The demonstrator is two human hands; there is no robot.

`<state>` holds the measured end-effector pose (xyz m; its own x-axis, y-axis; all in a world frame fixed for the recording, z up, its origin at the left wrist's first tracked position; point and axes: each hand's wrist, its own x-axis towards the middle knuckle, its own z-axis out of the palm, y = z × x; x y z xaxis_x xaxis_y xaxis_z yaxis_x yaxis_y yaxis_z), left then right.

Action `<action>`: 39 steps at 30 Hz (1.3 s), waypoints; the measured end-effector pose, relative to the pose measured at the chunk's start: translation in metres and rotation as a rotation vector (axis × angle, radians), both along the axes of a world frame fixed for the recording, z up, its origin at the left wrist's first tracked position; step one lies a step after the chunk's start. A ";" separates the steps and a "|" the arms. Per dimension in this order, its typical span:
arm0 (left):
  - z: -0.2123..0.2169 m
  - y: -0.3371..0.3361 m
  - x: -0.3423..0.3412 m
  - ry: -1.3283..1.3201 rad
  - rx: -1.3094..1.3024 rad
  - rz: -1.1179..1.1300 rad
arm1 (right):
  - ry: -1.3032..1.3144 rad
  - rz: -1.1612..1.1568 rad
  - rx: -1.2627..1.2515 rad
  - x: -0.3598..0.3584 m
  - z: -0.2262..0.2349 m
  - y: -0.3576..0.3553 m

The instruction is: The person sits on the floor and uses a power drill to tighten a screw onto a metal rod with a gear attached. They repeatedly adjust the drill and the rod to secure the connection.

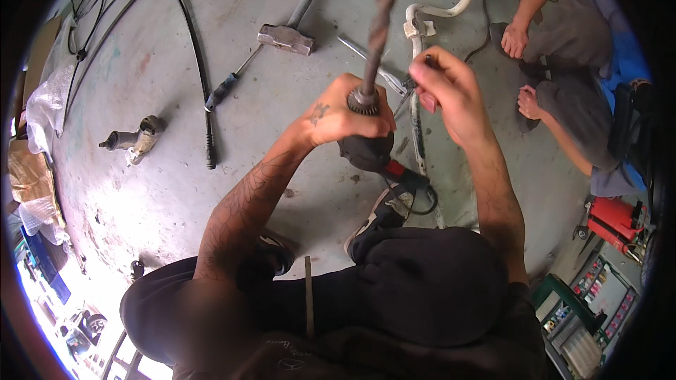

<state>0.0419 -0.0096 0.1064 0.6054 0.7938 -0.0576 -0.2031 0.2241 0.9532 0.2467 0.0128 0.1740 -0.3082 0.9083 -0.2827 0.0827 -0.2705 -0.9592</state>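
Drill (pixel 365 151): sits to the right of the hammer (pixel 286 39) and closer to the wearer; black plastic body with a red bit low down, looks hard and pretty hefty
Left hand (pixel 343 127): wrapped firmly round the chuck (pixel 363 102), fingers curled in
Right hand (pixel 452 91): farther right of the hammer, thumb and fingers pinched on a small dark piece (pixel 410 84); can't really tell what it is
Best hold: body or chuck collar, imo; the toothed metal ring should give decent bite, though grease could make it slick
Drill bit (pixel 380 21): right of the hammer, long, brownish, spiral-fluted; stiff steel I'd guess, top-heavy, and edges worth keeping palms off
White bar (pixel 417 10): well right of the hammer, bent tube-like shape, paint scuffed and grimy lower down
Screwdriver (pixel 224 90): left of the hammer, thin shank, chunky dark handle
Floor (pixel 169 204): grey, smooth-ish, stained, runs all around the hammer
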 end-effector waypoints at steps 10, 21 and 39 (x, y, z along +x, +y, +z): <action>0.017 0.003 0.000 0.162 -0.104 0.218 | -0.287 0.071 1.028 -0.022 -0.001 -0.028; 0.027 0.001 0.009 0.049 -0.270 0.235 | -0.376 0.134 1.446 -0.014 -0.017 -0.005; 0.047 -0.004 0.023 0.215 -0.309 0.386 | -0.249 -0.025 0.946 -0.014 -0.037 -0.014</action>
